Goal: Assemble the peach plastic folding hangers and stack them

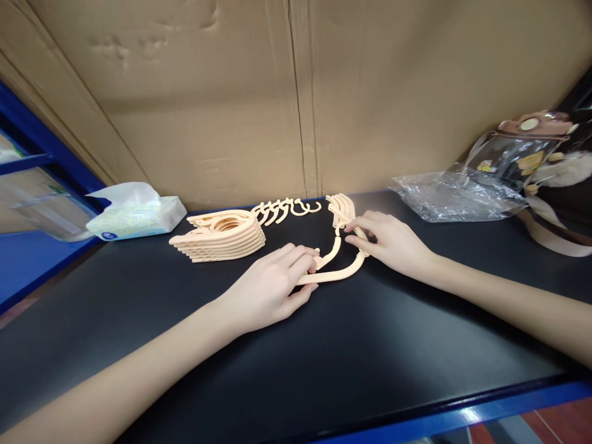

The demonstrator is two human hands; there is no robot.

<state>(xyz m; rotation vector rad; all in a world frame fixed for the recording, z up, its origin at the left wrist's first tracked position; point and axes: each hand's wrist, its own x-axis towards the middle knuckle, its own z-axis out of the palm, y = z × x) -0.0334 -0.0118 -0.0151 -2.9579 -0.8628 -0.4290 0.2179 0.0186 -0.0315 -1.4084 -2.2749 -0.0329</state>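
Observation:
A cream plastic folding hanger lies low over the black table, its curved arms forming a loop between my two hands. My left hand is closed around its left end, fingers above and thumb below. At its right side, my right hand pinches an upper arm between thumb and fingers. Part of the hanger is hidden under my left fingers. Behind and left of my left hand sits a neat stack of matching hanger parts. Several hooks lie in a row behind, and a small bundle of short cream pieces is just beyond my right hand.
A tissue pack stands at the left by a blue frame. To the right are a crumpled clear plastic bag and a strapped drink bottle. A cardboard wall rises behind the black tabletop.

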